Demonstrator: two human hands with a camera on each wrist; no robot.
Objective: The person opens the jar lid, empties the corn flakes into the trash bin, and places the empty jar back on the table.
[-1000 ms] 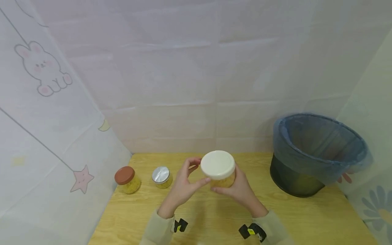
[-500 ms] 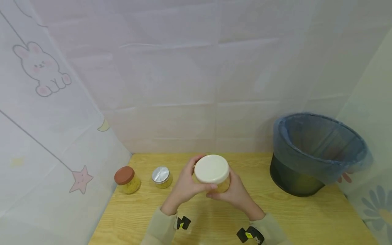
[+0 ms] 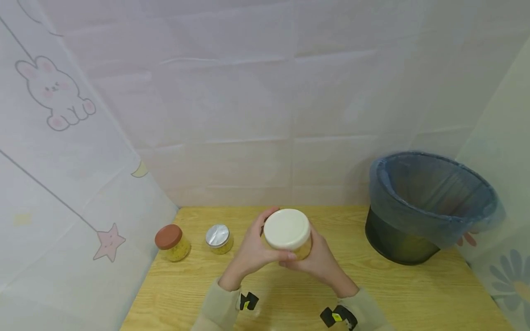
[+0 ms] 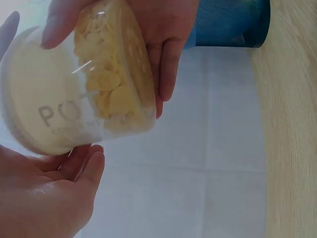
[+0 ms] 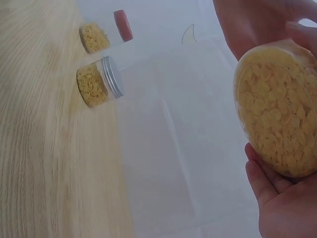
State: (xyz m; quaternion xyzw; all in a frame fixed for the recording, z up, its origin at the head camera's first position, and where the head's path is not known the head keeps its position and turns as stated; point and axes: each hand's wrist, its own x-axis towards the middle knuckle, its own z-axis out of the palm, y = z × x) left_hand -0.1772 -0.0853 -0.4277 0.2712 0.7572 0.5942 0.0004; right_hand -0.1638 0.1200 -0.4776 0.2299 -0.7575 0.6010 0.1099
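Note:
Both hands hold a clear jar with a cream-white lid (image 3: 287,228) above the table. Small yellow flake-like pieces (image 4: 106,84) half fill it, and grey lettering (image 4: 59,115) marks its side. My left hand (image 3: 253,248) grips the left side, its thumb across the front just under the lid. On the right, my right hand (image 3: 318,257) curls round the lower body. In the right wrist view the jar's bottom (image 5: 280,111) faces the camera, held between both hands. The far fingertips are partly hidden behind the jar in the head view.
Left of the hands, a silver-lidded jar (image 3: 219,239) and a red-brown-lidded jar (image 3: 173,242) stand on the wooden table (image 3: 165,294), both with yellow contents. A dark mesh bin (image 3: 397,239) with a blue bag liner (image 3: 430,225) stands at the right. Printed cloth walls enclose the table.
The jar has moved slightly left and toward the body. My left hand's fingers have closed round its side. Over the last half second, hands and jar have hardly moved.

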